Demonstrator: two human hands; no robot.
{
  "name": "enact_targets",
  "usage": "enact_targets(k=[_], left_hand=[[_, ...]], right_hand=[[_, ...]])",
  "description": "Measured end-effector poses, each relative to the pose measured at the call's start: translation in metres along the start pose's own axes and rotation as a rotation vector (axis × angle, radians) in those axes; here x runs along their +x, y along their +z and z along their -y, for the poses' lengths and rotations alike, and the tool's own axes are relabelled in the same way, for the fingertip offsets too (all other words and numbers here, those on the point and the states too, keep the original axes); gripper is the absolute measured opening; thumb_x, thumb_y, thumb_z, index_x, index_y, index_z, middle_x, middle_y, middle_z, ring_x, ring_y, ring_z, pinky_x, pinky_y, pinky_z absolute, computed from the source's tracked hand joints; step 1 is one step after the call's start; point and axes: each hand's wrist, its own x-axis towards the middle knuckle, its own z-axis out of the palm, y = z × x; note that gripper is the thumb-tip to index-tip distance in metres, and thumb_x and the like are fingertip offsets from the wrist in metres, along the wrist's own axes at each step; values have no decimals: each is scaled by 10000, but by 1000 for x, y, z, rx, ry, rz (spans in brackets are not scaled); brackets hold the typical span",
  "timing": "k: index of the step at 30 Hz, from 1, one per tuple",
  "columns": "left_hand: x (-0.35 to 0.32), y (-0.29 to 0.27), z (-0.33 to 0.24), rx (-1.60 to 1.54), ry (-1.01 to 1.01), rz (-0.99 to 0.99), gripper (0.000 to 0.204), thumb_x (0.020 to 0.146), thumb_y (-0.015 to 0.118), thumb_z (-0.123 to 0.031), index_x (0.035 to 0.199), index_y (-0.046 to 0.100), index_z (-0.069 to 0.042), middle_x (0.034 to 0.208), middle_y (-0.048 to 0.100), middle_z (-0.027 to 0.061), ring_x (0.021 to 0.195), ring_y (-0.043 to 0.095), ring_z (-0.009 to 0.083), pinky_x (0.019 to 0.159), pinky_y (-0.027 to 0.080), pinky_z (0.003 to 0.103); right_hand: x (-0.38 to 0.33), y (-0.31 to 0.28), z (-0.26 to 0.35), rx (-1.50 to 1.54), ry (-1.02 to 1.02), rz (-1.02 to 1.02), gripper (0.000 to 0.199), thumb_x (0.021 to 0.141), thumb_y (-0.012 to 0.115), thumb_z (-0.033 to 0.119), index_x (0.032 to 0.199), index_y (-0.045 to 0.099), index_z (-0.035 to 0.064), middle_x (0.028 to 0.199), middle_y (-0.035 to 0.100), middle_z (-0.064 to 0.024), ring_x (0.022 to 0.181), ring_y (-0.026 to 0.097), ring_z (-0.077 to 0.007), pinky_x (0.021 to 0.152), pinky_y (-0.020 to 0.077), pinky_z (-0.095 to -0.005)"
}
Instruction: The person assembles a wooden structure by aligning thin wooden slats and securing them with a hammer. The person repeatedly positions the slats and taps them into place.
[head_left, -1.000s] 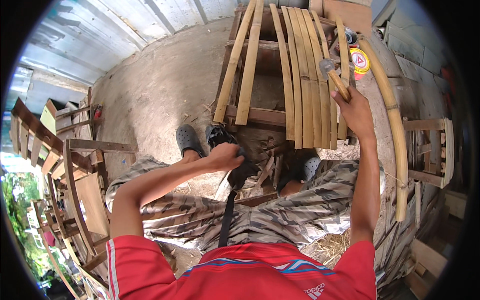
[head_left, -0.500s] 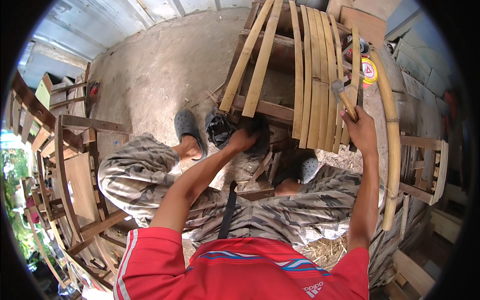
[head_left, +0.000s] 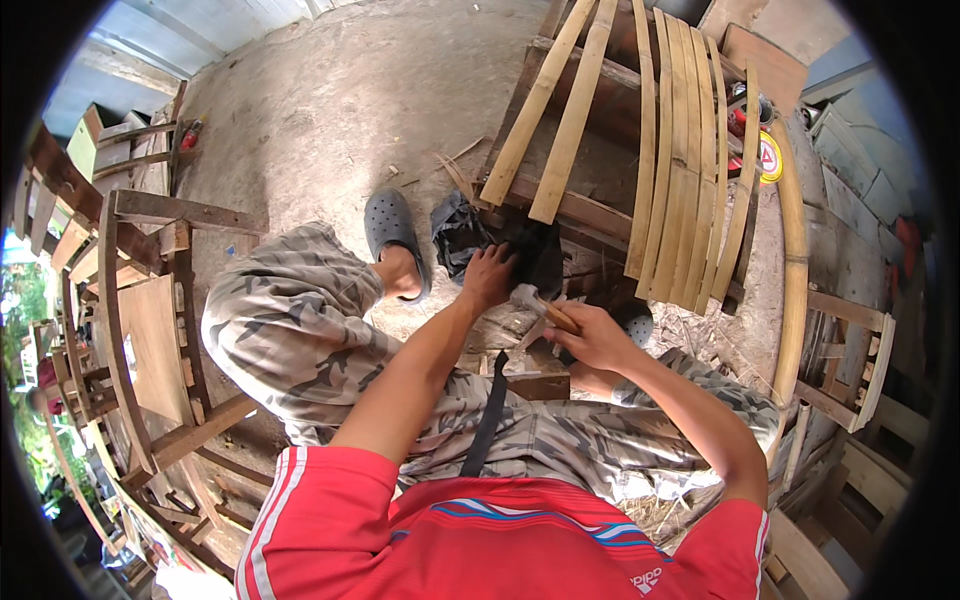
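Two bare hands in the head view. Right hand point(head_left: 594, 336): fingers clamped on a hammer point(head_left: 548, 312) by its handle; the hammer's head points toward the left hand point(head_left: 488, 276), just beside it. Left hand: near a crumpled black bag point(head_left: 458, 232); fingertips lost against dark material, so cannot tell whether they grip. Ahead and rightward, bamboo slats point(head_left: 680, 170) lie across a wooden frame point(head_left: 592, 213).
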Motion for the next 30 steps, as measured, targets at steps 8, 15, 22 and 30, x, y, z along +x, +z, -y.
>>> enact_targets(k=[8,15,22,30], left_hand=[[-15,10,8,132,-33,184,784,728,768,-446,1410,567,-116,1481,487,145,1400,412,325,1161,273,553],[-9,4,-6,206,-274,215,786,800,709,-602,1388,608,-89,1494,453,182,1407,376,350,1171,205,593],[10,5,-11,263,-275,257,555,840,674,-545,1158,738,-94,1250,625,181,1218,533,332,1119,267,578],[50,1,29,232,-290,-22,226,842,663,-265,986,712,-98,1077,645,131,1070,607,306,820,466,447]], right_hand=[[85,79,-74,167,30,-285,379,959,695,333,1075,678,-27,1320,646,-226,1201,620,-408,963,508,-431],[53,95,-155,16,524,-324,452,974,670,462,911,628,16,698,671,-106,659,695,-265,617,539,-403],[44,107,-171,259,693,-408,483,973,666,480,822,596,26,597,606,-69,499,635,-162,444,485,-332],[56,99,-168,392,602,-533,483,950,703,476,961,646,-4,652,654,-77,507,649,-156,474,503,-319]])
